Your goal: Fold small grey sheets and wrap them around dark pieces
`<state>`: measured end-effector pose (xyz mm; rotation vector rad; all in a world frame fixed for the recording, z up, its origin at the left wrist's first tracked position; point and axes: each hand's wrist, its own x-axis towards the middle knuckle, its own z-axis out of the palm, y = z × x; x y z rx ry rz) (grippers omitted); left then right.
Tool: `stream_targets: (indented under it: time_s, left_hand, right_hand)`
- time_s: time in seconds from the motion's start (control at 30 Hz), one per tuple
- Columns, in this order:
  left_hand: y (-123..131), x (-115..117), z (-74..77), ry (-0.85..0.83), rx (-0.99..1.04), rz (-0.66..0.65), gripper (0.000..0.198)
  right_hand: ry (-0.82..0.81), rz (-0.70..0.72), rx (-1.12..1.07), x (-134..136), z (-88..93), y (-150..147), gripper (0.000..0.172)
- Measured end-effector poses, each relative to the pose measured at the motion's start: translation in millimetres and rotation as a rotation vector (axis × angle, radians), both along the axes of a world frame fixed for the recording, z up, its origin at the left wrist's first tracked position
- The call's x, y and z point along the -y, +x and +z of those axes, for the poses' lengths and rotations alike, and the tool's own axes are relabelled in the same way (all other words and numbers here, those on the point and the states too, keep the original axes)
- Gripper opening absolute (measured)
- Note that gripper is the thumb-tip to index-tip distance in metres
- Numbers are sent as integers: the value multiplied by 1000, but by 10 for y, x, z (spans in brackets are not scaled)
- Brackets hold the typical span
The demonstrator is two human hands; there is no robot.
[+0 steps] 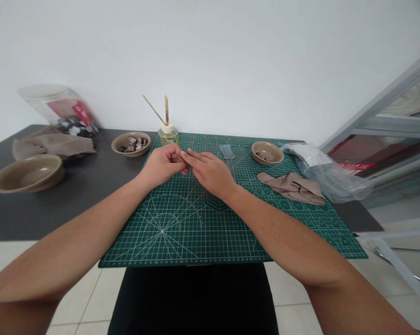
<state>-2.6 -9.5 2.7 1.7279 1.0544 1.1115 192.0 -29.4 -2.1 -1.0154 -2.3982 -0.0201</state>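
Note:
Above the green cutting mat [227,232] my left hand [164,164] and my right hand [211,171] meet at the fingertips. The left fingers are curled together in a pinch; whatever they hold, if anything, is too small to make out. My right fingers are pressed together and reach over to the left fingertips; anything between them is hidden. Just behind the hands, a small blue clear packet [227,151] lies on the mat. The glass bottle with sticks [168,135] stands behind my left hand.
At left are a large bowl [28,174], a brown cloth [56,144], a clear container [68,109] and a bowl of dark and pale pieces [131,143]. At right are a small bowl [267,152], a folded cloth [293,187] and a plastic bag [328,174].

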Motion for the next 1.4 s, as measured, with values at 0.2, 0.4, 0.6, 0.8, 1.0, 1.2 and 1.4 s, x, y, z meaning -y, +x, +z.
stream_targets:
  time_s: [0.2,0.4,0.6,0.8,1.0,1.2,1.4]
  left_hand:
    - [28,5,-3,-15,87,-23,24]
    - [34,1,-4,-11,93,-5,28]
    - [13,-2,8,62,-11,35,20]
    - [20,-8,3,39,41,14,23]
    - [25,4,11,36,85,19,24]
    - [29,-3,0,47,67,32,28]
    - [24,-10,10,76,-11,51,26]
  right_hand:
    - [-17,-22,-13,-14,-9,9,52]
    - [-37,-42,-33,-30,-16,11,54]
    - [34,12,19,-18,-28,-23,51]
    - [62,-24,-56,0,-53,-21,51]
    - [17,-56,-83,-34,-53,3,52]
    - [-25,-59,-57,-4,-11,7,53]
    - [-44,-106,20,79,48,-27,49]
